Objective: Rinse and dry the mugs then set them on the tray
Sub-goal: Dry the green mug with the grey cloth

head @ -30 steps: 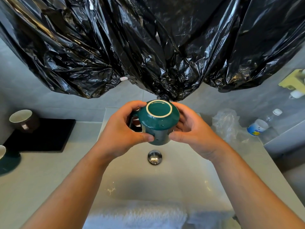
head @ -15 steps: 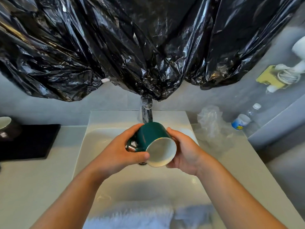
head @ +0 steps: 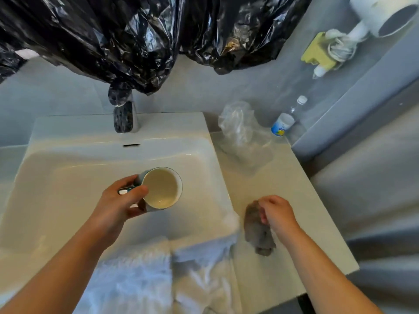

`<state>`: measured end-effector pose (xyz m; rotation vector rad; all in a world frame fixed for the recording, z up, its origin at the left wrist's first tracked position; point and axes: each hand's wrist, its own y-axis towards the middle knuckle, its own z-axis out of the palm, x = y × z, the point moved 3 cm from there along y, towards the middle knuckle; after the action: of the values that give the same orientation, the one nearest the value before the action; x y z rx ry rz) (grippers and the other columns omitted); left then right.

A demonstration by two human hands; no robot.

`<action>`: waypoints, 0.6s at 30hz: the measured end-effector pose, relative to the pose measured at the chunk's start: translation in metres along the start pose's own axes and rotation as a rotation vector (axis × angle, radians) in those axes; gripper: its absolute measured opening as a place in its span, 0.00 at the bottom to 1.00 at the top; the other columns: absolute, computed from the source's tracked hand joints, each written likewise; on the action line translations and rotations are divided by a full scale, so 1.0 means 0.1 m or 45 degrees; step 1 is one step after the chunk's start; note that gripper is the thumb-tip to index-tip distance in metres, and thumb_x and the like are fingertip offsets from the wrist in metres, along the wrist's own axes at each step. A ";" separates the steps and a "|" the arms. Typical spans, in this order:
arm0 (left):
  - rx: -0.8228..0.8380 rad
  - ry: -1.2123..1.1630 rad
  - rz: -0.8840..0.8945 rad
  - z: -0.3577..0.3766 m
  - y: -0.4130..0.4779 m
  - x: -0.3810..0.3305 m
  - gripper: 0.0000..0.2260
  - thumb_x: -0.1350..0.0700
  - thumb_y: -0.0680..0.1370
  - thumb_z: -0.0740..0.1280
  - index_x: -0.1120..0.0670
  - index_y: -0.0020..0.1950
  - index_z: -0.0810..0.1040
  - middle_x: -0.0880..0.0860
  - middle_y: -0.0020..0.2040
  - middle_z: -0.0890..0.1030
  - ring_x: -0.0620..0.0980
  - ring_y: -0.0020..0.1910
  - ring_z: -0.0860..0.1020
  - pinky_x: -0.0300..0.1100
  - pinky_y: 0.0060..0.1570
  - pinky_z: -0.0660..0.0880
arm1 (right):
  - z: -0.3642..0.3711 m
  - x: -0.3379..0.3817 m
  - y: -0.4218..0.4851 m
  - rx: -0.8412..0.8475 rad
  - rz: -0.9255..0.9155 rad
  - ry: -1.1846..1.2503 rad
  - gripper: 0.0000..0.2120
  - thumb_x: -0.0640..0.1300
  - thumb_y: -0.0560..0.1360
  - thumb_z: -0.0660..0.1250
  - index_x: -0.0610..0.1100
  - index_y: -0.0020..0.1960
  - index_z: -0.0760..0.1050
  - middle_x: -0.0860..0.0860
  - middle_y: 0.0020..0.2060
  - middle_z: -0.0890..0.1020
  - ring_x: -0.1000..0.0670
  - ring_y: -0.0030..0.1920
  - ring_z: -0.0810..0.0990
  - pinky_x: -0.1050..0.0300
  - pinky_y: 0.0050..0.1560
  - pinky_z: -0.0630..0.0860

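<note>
Mug (head: 162, 189), ceramic, cream inside with a dark teal rim: held over the basin of the white rectangular sink (head: 68, 177), clear of its floor, tipped so that the mouth faces up toward the camera. No tray is in view. The left hand (head: 115, 205) grips the mug at its handle side, thumb laid across the top near the rim and fingers curled round the handle and wall.

The right hand (head: 275, 213) is over the pale counter (head: 283, 177) to the right of the sink, well apart from the mug. Its fingers are bent and bunched together, tips against the upper end of a crumpled grey cloth (head: 258, 232) lying on the counter. Blur prevents telling whether they pinch the cloth or only touch it.

A white towel (head: 140, 275) hangs over the near edge of the sink. The chrome faucet (head: 124, 114) stands at the far rim, its top under crinkled black plastic sheeting (head: 113, 30) on the wall. A clear plastic bag (head: 240, 128) and a clear plastic bottle (head: 288, 118) with a white cap sit at the back of the counter.
</note>
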<state>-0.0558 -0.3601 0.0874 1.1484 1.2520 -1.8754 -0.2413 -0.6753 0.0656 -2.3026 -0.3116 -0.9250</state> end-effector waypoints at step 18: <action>-0.051 0.018 0.000 0.24 -0.06 0.16 0.12 0.55 0.68 0.69 0.52 0.51 0.81 0.57 0.48 0.75 0.52 0.41 0.75 0.41 0.36 0.83 | 0.06 -0.67 0.39 0.189 -0.018 -0.269 0.09 0.40 0.79 0.63 0.42 0.41 0.75 0.46 0.39 0.80 0.45 0.41 0.78 0.56 0.38 0.70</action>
<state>-0.0760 -0.3801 0.0797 1.1422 1.2918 -1.8368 -0.2699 -0.7011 -0.0023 -2.2647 -0.4704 -0.6422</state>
